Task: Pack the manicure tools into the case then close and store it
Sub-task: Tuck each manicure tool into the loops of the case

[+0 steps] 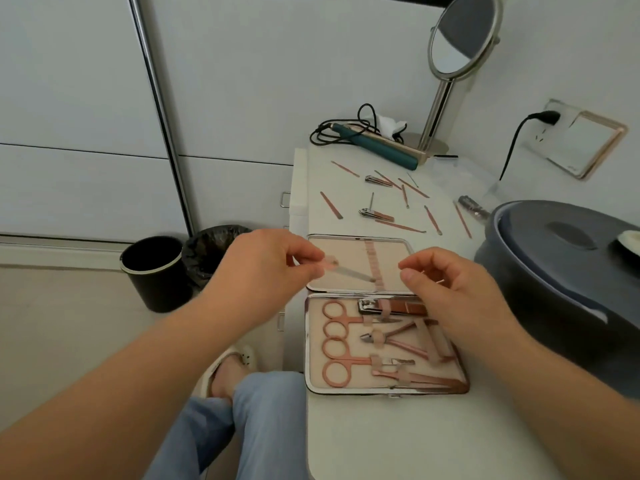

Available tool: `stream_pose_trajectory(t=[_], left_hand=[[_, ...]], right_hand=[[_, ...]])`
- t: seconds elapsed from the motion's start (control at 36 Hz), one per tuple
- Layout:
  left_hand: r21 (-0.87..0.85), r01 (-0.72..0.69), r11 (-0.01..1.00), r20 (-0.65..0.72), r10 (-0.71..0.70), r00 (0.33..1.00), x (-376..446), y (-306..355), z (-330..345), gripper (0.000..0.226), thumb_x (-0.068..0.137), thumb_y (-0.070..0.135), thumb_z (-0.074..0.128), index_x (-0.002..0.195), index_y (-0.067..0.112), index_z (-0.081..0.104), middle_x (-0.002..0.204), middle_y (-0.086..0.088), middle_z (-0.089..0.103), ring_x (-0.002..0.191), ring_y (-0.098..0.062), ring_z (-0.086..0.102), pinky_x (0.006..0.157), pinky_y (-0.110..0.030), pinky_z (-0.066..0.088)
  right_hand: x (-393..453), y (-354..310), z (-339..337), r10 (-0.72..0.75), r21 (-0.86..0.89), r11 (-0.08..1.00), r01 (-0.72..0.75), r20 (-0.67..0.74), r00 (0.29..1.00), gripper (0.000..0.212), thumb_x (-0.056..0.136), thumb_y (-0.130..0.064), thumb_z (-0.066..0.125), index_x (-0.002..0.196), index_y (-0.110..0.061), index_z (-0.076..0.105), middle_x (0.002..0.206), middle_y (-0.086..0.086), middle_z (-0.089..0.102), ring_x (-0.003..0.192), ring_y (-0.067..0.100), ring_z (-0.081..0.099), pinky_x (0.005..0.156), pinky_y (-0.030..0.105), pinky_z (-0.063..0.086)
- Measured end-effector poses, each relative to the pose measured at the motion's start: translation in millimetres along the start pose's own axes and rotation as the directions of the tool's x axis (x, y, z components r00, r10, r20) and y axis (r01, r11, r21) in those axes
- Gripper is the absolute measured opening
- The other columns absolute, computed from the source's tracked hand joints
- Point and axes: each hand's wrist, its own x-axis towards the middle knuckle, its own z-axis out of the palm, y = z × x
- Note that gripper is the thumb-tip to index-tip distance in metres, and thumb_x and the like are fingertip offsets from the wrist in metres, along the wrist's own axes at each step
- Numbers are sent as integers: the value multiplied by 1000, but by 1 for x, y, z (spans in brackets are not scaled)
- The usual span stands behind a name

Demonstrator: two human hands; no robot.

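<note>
- Head view: left hand (273, 261) pinches a slim tool (346, 271) by its pink end, long axis slanting down-right toward the strap (375, 268) in the open case (349, 289) lid.
- Right hand (446, 282) hovers just beside, fingers curled; whether it grips anything, I cannot tell.

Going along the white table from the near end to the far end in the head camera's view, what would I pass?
Open manicure case → loose tools scattered on the table → teal hair iron with its black cord → round standing mirror.
</note>
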Motion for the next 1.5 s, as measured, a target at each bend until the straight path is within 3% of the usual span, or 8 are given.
stream_pose_trajectory(t=[0.17,0.25,0.58,0.75,1.08,1.22,1.36,1.5], left_hand=[[139,16,990,120,-33,992,14,-8,8,9,74,36,68,83,38,69,53,45,48,69,29,41,59,3,33],[163,1,987,125,-22,992,14,-10,12,10,72,40,69,81,39,68,54,34,52,70,30,41,51,-3,31],[79,41,996,232,-59,971,14,-8,4,13,67,39,74,62,43,63,59,20,59,62,20,48,52,3,32],[67,44,997,271,-60,961,17,-6,7,11,66,39,74,63,42,65,57,44,52,64,22,48,55,4,32],[31,89,996,337,-94,937,26,-8,13,7,65,40,75,64,41,68,62,31,61,64,17,52,48,-3,37],[84,-82,993,405,41,913,22,-12,14,7,77,44,62,80,44,68,84,21,56,82,8,51,69,-6,36],[50,-91,995,273,74,959,19,-17,19,10,76,39,64,81,47,65,86,21,51,83,15,44,66,-2,33],[59,1,998,221,-14,975,24,-20,14,51,63,38,76,105,51,51,114,20,42,115,-5,35,93,-19,29]], right_hand=[[4,13,1,40,126,992,-32,-60,997,17,85,-15,61,86,-31,59,83,-6,59,75,6,55,57,3,44],[6,16,2,53,160,986,-47,-38,998,17,85,-13,61,87,-29,59,82,-4,59,74,7,54,58,3,44],[7,26,0,2,134,991,-2,-3,1000,16,82,-15,63,83,-31,61,78,-9,59,68,-2,52,59,3,43],[7,28,1,-6,98,995,6,7,1000,15,82,-18,63,83,-33,60,79,-9,60,76,3,54,61,5,45],[5,26,2,15,57,998,-17,25,1000,14,83,-20,62,83,-35,59,78,-10,60,80,7,55,64,16,50],[5,26,2,0,70,998,-1,17,1000,16,83,-18,62,82,-34,60,76,-9,59,76,6,53,61,12,47],[5,26,2,2,50,999,-3,16,1000,16,83,-19,62,81,-35,59,76,-11,59,78,3,53,64,12,47],[6,29,3,-5,57,998,5,7,1000,15,82,-19,63,80,-34,60,71,-16,59,75,3,53,62,10,47]])
